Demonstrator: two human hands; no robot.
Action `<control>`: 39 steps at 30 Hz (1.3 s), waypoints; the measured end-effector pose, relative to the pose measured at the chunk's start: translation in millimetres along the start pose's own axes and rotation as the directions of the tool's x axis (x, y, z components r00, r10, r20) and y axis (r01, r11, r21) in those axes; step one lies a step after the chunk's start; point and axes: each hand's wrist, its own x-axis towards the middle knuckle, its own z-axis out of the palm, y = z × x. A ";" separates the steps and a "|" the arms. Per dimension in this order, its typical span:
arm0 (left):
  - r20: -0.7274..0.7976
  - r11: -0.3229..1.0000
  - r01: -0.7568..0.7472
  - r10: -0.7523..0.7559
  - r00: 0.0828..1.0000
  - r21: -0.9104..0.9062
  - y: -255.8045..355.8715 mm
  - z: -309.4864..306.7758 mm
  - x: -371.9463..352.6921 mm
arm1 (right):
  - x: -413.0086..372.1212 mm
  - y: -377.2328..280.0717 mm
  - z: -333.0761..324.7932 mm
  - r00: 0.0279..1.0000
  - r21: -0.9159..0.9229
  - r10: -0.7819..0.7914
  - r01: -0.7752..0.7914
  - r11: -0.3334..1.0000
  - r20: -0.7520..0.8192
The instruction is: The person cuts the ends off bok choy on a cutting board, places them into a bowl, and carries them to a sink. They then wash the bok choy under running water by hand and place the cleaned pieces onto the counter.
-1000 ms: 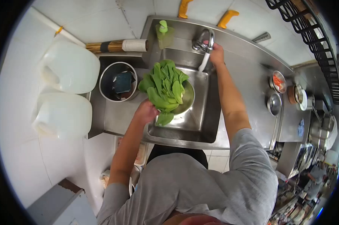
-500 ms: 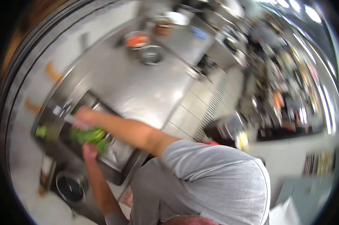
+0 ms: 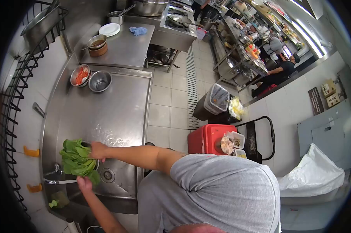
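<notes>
A bunch of leafy greens (image 3: 77, 158) is held over the sink basin (image 3: 119, 186), its broad leaves spread to the left. My right hand (image 3: 98, 151) is closed at the near upper side of the bunch, beside a bit of dark round rim that the leaves mostly cover. My left hand (image 3: 85, 182) is closed at the lower edge of the leaves, its fingertips partly hidden. Just left of my left hand is the faucet (image 3: 61, 181), with its spout pointing toward the greens. A drain (image 3: 107, 175) shows in the basin floor.
On the steel counter (image 3: 105, 108) stand a bowl of orange-red food (image 3: 80, 75) and a metal bowl (image 3: 100, 81). Beyond are stacked pans (image 3: 97, 44), white plates (image 3: 110, 29) and a blue cloth (image 3: 138, 30). A red cooler (image 3: 206, 138) and a lined bin (image 3: 212, 103) stand behind. Other people work farther off.
The view has turned and steadied from blur. My right hand has moved from near the faucet to the other side of the greens, which now look lifted and more spread out.
</notes>
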 end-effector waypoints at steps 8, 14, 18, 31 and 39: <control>0.148 0.994 -0.058 0.044 0.988 0.094 38.6 -10.5 -70.4 | 52.0 22.4 45.8 0.944 -0.404 -0.283 0.330 0.853 0.172; -0.008 0.377 -0.336 0.676 0.737 0.863 74.6 -3.1 -117.5 | 75.2 17.6 60.0 0.819 -0.564 -0.436 0.574 0.594 0.374; 0.278 -0.287 -0.085 0.744 0.607 0.954 76.2 119.1 -202.7 | 41.2 -24.2 69.2 0.900 -0.403 -0.204 0.363 0.840 0.386; 0.166 -0.608 0.130 0.407 0.898 0.784 88.3 139.0 -180.9 | 15.4 -74.6 107.6 0.858 -0.462 -0.296 0.482 0.744 0.419; 0.056 -0.763 0.223 0.321 0.945 0.607 81.2 140.7 -156.2 | 11.2 -79.6 105.7 0.881 -0.501 -0.278 0.451 0.739 0.383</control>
